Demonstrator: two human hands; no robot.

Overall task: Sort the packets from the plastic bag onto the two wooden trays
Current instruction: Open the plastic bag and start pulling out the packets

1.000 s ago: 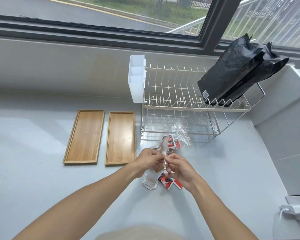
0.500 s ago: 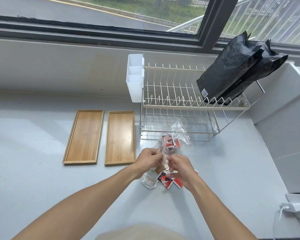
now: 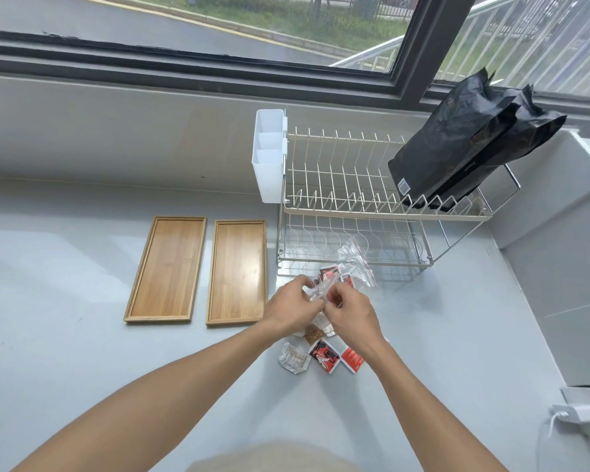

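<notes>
I see two bare wooden trays (image 3: pixel 166 269) at left. My left hand (image 3: pixel 292 306) and right hand (image 3: pixel 349 310) meet, both pinching the clear plastic bag (image 3: pixel 353 262); loose packets (image 3: pixel 322 356) lie below them. The dish rack (image 3: pixel 365 199) stands just behind.

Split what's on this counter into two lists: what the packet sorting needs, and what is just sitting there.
Needed:
- clear plastic bag, gripped by left hand and right hand
- loose packets on the counter
- left wooden tray
- right wooden tray

Just sitting there:
- wire dish rack
- white caddy
- black bags
- white charger
</notes>
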